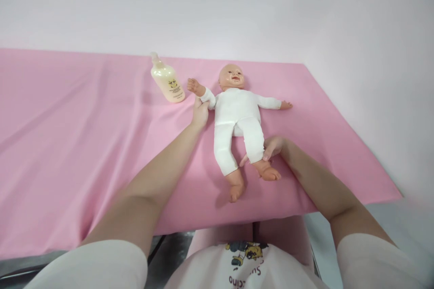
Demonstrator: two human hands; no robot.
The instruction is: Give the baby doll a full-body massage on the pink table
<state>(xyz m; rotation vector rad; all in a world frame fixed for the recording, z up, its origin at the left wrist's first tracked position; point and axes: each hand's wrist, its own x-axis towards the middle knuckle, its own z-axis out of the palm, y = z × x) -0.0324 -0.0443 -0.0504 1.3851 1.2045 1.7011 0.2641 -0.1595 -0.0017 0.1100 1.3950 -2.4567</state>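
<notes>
Doll (237, 117) lies face-up on the pink cloth (84, 144) covering the tabletop, arms spread, legs toward the person. Left hand (200, 112) has fingers closed around the doll's upper arm just below its raised fist. Right hand (271, 148) is pinched on the doll's lower leg at the cuff of the white suit, thumb on top, foot sticking out just below the hand.

Risks, judged from this:
- Both grips are on thin limbs, not the torso. A lift or pull from here likely lets the soft body sag or twist, and the sleeve fabric may slide under the fingers.
- Lotion bottle (167, 82) lies tilted just beyond the left hand, near the doll's fist. Swinging that arm outward could knock it so it rolls.
- Cloth is loose and creased; dragging the doll could bunch it and shift the bottle.
- Doll's legs sit near the tabletop's front edge, close to the right hand; a tug toward the person could pull it off.
</notes>
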